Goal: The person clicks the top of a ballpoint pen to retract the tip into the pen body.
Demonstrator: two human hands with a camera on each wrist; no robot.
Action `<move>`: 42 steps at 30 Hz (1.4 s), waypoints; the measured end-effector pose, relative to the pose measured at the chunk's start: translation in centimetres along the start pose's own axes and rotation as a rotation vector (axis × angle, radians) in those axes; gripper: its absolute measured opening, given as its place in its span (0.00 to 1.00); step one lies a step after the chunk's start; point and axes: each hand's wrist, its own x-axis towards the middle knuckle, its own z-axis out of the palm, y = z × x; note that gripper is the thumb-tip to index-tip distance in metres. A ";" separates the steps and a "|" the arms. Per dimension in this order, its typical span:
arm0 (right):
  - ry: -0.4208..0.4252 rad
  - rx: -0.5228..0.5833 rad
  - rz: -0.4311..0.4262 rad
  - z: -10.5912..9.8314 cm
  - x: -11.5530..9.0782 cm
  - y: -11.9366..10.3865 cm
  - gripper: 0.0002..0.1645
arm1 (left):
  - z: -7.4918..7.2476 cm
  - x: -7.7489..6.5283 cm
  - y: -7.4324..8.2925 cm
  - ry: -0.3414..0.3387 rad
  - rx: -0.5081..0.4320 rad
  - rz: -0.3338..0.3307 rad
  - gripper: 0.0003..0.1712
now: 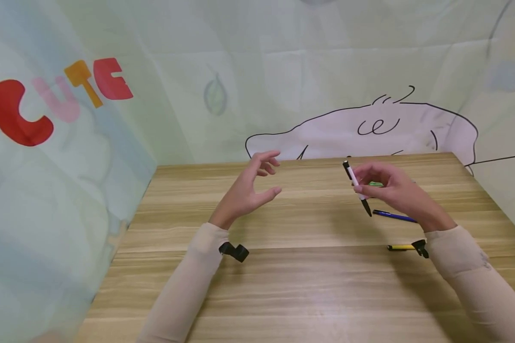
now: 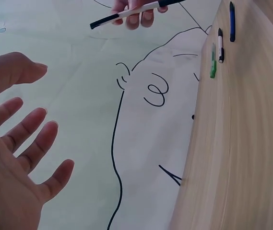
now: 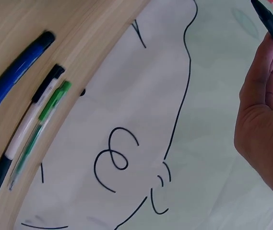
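My right hand [image 1: 384,183] pinches a white pen with black ends [image 1: 355,181] between thumb and fingers, holding it tilted above the table; the right wrist view shows its dark tip end [image 3: 270,21]. To the left, my left hand [image 1: 251,188] hovers over the table with fingers spread and nothing in its grasp. Under and beside the right hand lie a blue pen [image 1: 396,216], a green pen [image 1: 375,184] and a yellow pen [image 1: 400,247]. Another white and black pen [image 3: 23,124] lies between the green and blue ones, mostly hidden by the hand in the head view.
The wooden table [image 1: 300,286] meets a printed cloth backdrop [image 1: 283,71] at its far edge. A second cloth side [image 1: 38,200] with coloured letters runs along the left. Each wrist wears a small black camera mount.
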 end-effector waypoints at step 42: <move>-0.150 -0.288 0.052 -5.4 -5.3 5.8 0.17 | -2.8 -5.0 -2.3 0.043 0.017 -0.085 0.45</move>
